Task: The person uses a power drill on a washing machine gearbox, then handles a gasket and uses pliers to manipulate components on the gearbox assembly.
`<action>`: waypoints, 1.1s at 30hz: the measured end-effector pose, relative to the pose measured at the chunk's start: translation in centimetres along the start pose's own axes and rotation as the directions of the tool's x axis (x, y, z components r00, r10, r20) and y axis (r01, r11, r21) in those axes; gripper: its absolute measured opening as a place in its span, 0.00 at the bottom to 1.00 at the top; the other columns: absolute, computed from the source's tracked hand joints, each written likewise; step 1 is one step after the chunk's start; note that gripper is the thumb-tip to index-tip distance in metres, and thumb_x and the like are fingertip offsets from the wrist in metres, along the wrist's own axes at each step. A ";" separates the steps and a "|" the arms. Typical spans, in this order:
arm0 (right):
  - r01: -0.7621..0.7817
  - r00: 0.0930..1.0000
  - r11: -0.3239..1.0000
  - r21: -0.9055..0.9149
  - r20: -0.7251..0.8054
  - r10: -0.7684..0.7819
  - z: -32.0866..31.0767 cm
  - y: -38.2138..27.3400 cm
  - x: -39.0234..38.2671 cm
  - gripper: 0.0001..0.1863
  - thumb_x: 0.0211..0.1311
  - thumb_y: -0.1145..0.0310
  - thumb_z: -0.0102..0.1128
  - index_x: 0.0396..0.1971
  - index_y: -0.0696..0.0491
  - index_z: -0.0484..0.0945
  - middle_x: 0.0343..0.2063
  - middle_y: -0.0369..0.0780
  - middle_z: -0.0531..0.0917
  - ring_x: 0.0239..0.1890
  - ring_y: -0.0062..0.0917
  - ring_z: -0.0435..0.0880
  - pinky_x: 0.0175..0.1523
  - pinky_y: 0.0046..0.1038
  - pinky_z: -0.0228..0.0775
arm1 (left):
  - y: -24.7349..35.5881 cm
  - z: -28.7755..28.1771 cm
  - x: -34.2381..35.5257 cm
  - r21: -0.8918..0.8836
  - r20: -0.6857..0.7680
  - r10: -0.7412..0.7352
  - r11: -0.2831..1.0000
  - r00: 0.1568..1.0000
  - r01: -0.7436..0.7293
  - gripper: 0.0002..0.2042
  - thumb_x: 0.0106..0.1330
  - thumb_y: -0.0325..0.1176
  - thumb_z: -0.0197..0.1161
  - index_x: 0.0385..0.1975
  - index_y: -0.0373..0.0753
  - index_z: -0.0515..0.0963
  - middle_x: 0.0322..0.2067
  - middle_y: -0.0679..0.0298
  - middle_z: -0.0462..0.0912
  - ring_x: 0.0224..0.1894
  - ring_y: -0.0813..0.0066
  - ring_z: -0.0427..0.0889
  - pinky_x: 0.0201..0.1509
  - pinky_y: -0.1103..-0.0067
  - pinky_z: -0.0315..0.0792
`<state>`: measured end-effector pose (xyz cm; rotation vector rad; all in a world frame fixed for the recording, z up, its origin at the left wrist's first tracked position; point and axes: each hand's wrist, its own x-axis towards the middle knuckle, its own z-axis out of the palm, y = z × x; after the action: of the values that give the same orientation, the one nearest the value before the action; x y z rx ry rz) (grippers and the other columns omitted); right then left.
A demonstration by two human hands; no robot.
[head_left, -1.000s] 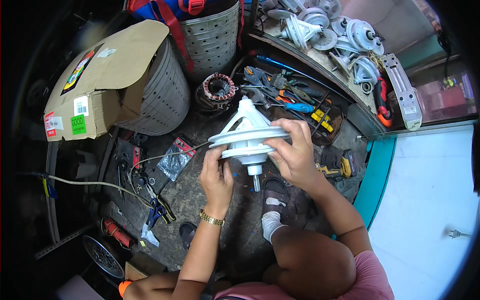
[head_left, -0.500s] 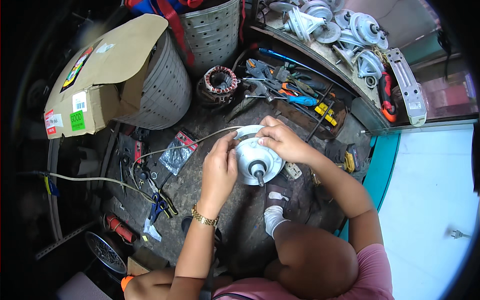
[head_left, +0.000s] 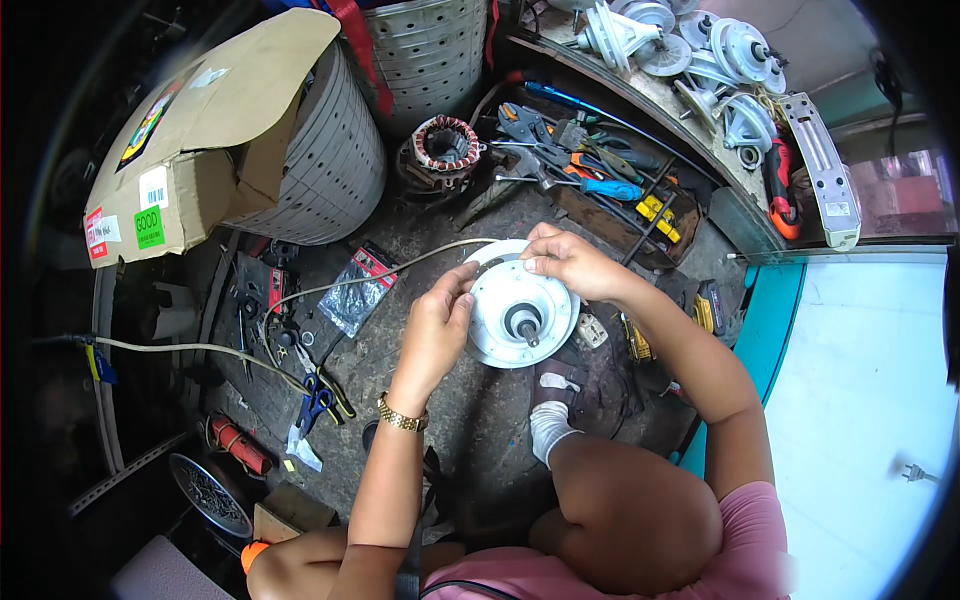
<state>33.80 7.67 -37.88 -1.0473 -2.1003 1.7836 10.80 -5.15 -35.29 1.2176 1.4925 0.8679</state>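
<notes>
Between my two hands is a round, pale metal washing machine gearbox (head_left: pixel 497 302), with a flanged casing and a shaft sticking out of its dark centre toward me. My left hand (head_left: pixel 440 315), below a gold wristband, closes its fingers on the upper left rim. On the upper right rim, my right hand (head_left: pixel 575 262) grips with the thumb on the face and the fingers behind. Behind the gearbox, a pale cord (head_left: pixel 400 268) runs off to the left. The undersides of the gearbox and some fingertips are hidden.
Pliers and other tools (head_left: pixel 570 150) lie beyond my hands, beside a copper-wound motor stator (head_left: pixel 445 143). Similar gearboxes (head_left: pixel 740 50) crowd a shelf at upper right. A cardboard box (head_left: pixel 215 110) leans over a perforated drum (head_left: pixel 330 170). Blue-handled scissors (head_left: pixel 318 398) lie at left.
The gearbox has turned and tilted slightly in my hands, so its shaft now points more to the right. Both hands keep their hold on the rim.
</notes>
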 end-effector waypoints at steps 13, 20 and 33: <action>0.103 0.993 0.982 -0.160 0.073 -0.092 0.6 -0.3 1.6 0.15 0.69 0.64 0.63 0.43 0.62 0.84 0.44 0.42 0.76 0.52 0.31 0.77 0.60 0.32 0.67 | 2.6 2.4 0.5 0.396 -0.160 0.224 0.907 0.961 -0.145 0.17 0.65 0.20 0.60 0.55 0.34 0.81 0.46 0.47 0.86 0.46 0.52 0.87 0.53 0.71 0.78; 0.232 0.971 0.944 -0.234 -0.001 -0.239 1.9 -1.3 1.9 0.12 0.65 0.65 0.66 0.43 0.55 0.86 0.49 0.44 0.78 0.58 0.35 0.77 0.66 0.36 0.65 | -3.3 2.2 0.6 0.110 -0.267 -0.037 0.992 0.963 0.069 0.13 0.69 0.20 0.58 0.50 0.32 0.84 0.43 0.57 0.89 0.45 0.75 0.86 0.51 0.77 0.77; -0.022 0.881 0.999 -0.027 -0.474 0.006 6.1 2.4 -3.7 0.10 0.65 0.65 0.67 0.41 0.55 0.87 0.37 0.45 0.86 0.38 0.33 0.87 0.45 0.33 0.76 | -7.2 2.4 0.7 -0.708 -0.383 -0.468 0.702 0.796 0.072 0.15 0.75 0.21 0.54 0.58 0.27 0.77 0.53 0.56 0.84 0.52 0.74 0.82 0.59 0.78 0.75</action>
<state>34.00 0.62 -40.63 -1.3473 -1.8202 1.3213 11.22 -6.37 -42.84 0.1756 1.5249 1.4478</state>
